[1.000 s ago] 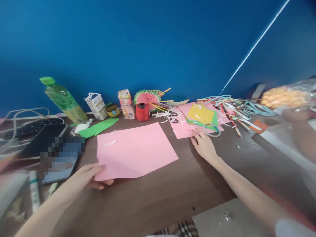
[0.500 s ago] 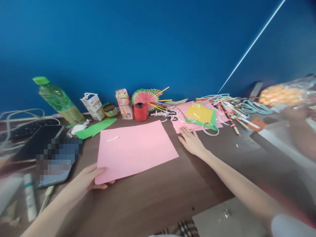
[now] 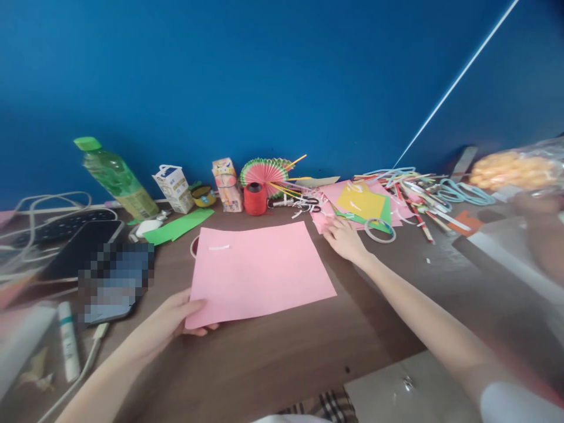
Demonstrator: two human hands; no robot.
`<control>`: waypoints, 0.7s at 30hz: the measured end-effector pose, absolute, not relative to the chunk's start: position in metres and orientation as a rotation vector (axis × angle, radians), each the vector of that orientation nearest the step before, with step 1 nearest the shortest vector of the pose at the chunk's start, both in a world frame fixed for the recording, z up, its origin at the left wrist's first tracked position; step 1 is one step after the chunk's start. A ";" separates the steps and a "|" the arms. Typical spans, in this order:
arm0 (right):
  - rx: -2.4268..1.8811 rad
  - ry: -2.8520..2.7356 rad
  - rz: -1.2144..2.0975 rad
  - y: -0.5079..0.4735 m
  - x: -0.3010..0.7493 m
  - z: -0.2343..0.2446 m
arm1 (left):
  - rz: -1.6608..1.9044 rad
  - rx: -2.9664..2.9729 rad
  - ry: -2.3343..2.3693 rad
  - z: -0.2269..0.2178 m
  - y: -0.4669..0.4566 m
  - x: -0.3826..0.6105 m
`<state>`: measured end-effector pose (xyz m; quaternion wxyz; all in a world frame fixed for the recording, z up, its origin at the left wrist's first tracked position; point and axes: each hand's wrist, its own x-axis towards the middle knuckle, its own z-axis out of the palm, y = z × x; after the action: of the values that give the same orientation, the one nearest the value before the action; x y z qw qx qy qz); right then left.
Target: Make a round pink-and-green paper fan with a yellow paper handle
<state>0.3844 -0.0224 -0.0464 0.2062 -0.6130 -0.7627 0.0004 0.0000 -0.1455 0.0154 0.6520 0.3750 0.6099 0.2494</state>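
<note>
A pink sheet of paper (image 3: 259,271) lies flat near the middle of the brown wood-grain surface (image 3: 282,358), smooth, matte and uncreased, with one small white scrap on it; no fold or cut shows yet. The left hand (image 3: 170,323) pinches its near left corner, thumb on top. The right hand (image 3: 343,238) rests open, palm down, at the edge of a stack of coloured papers (image 3: 359,205), holding nothing. Close beside lie a clear tape ring (image 3: 379,230), a red thread spool (image 3: 254,198) and a pleated paper fan (image 3: 263,172).
</note>
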 end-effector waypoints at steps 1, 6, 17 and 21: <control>-1.683 -2.080 0.029 -0.020 0.384 -0.044 | 0.569 0.847 1.379 0.014 -0.146 0.002; -1.527 -2.071 0.147 -0.014 0.365 -0.030 | 0.538 0.841 1.331 0.009 -0.146 0.013; -1.118 -2.288 0.611 -0.019 0.210 -0.035 | 0.494 0.856 1.232 -0.007 -0.147 0.025; -1.148 -2.321 0.558 -0.016 0.193 -0.040 | 0.500 0.869 1.222 -0.008 -0.146 0.026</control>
<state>0.1935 -0.0162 -0.0403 0.2439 -0.4203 -0.8498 0.2041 0.0261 -0.1461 -0.0079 0.7037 0.3907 0.5492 0.2247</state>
